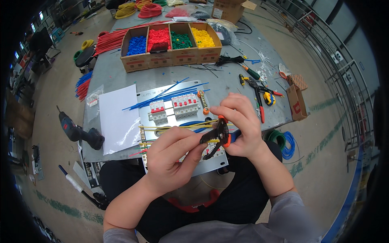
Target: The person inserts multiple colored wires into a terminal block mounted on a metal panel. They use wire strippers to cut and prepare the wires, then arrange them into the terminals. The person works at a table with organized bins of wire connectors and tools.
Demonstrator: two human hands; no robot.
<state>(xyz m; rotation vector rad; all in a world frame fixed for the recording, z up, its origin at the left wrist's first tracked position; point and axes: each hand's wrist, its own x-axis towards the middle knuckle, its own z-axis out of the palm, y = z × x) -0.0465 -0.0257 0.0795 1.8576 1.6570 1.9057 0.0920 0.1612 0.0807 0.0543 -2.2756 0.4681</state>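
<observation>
A yellow wire (202, 141) is pinched between the fingertips of the left hand (172, 156) and fed into the wire stripper (216, 137), which is gripped closed-fisted by the right hand (239, 127). Just behind the stripper, a grey mounting plate (170, 117) carries circuit breakers (176, 107); blue wires (170, 95) lie beyond, cardboard boxes (170, 46) farther still.

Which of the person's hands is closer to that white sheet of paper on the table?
The left hand. It is just right of the white paper sheet, pinching a yellow wire. The right hand is farther right, gripping the wire stripper.
</observation>
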